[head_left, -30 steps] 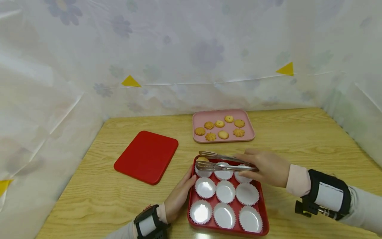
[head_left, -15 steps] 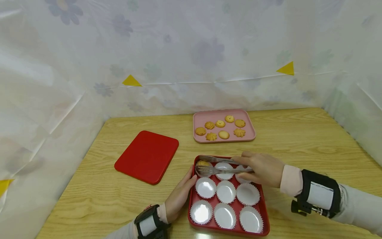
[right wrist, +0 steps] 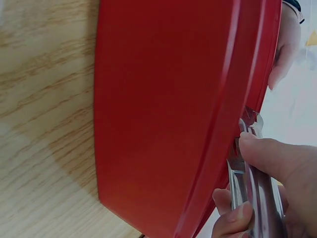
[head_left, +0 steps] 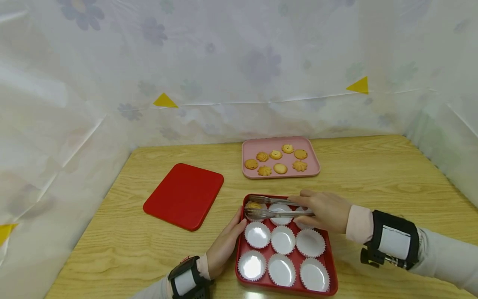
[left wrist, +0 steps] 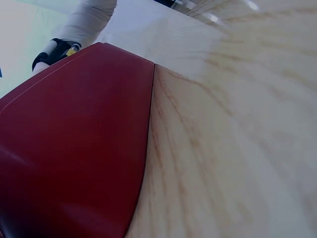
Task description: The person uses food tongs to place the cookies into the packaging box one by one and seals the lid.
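Observation:
My right hand (head_left: 328, 211) grips metal tongs (head_left: 278, 214), thumb on one arm and fingers on the other in the right wrist view. The tong heads are apart and reach down into the far-left corner of a red box (head_left: 333, 270). Between them lies a golden cookie (head_left: 255, 205), in a white paper cup partly hidden by the tongs. Several other paper cups (head_left: 282, 240) line the box with nothing in them. My left hand (head_left: 223, 250) rests along the box's left side, fingers fairly straight, thumb at the rim. Only the box wall (left wrist: 84, 129) shows in the left wrist view.
Beyond the box, a pink tray (head_left: 313, 171) bears several cookies (head_left: 280, 168) of different shapes. A flat red lid (head_left: 184, 197) lies to the left on the wooden table (head_left: 123, 249). Patterned sheeting (head_left: 231, 62) hangs around the back and sides.
The tongs have lowered into the far-left cup, and their heads have spread around the cookie, which now sits in the cup. My right hand has moved slightly left; the left hand is still.

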`<state>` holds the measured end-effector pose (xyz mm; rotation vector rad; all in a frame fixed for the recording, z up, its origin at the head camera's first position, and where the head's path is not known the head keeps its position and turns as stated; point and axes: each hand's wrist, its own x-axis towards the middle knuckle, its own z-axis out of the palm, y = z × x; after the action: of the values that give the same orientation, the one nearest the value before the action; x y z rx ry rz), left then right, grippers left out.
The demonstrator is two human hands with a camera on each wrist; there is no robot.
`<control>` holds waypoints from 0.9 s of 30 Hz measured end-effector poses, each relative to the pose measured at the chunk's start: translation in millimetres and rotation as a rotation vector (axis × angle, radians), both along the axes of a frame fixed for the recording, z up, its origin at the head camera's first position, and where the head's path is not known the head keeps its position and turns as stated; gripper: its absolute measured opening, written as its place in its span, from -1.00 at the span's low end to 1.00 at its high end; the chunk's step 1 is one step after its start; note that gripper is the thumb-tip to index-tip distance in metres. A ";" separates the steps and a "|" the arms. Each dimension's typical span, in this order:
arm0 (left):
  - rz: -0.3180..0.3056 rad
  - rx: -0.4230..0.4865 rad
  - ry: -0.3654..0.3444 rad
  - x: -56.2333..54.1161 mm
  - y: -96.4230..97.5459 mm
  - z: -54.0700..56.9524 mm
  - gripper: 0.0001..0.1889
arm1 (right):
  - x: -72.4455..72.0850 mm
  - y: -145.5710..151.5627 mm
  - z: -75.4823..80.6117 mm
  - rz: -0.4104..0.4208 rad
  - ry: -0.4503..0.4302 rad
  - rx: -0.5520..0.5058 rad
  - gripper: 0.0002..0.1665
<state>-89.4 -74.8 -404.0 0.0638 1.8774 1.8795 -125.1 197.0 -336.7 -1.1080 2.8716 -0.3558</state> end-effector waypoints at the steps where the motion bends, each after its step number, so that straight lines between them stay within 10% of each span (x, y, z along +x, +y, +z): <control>1: 0.001 0.001 -0.001 -0.1 0.0 -0.2 -0.31 | -0.4 -0.2 0.3 0.001 -0.002 0.000 -0.44; 27: -0.016 0.011 0.005 -1.2 -1.1 0.3 -0.31 | 3.3 0.4 10.2 0.002 -0.046 0.000 -0.39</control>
<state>-90.5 -75.9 -403.7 0.0876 1.8646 1.8808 -121.8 197.3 -326.5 -1.0872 2.8307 -0.3762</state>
